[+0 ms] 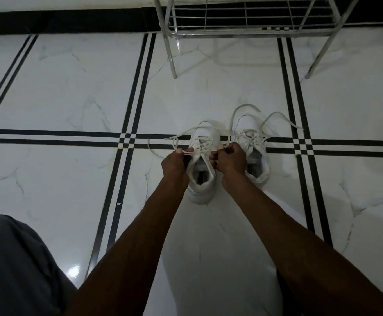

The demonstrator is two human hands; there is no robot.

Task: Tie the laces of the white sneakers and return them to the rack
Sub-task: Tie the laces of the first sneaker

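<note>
Two white sneakers stand side by side on the tiled floor, toes pointing away from me. The left sneaker (203, 179) has loose laces (174, 142) trailing off to its left. My left hand (174, 164) pinches a lace end at the shoe's left side. My right hand (230, 159) pinches the other lace end at its right side, just above the tongue. The right sneaker (253, 142) sits untouched, its untied laces (275, 117) looping out over the floor. The metal shoe rack (245, 26) stands beyond the shoes at the top of the view.
The floor is glossy white marble tile (72, 87) with black stripe borders. A black skirting band (60, 21) runs along the wall. The rack's legs (173, 62) reach the floor ahead of the shoes. My grey-clad knee (15, 265) fills the lower left.
</note>
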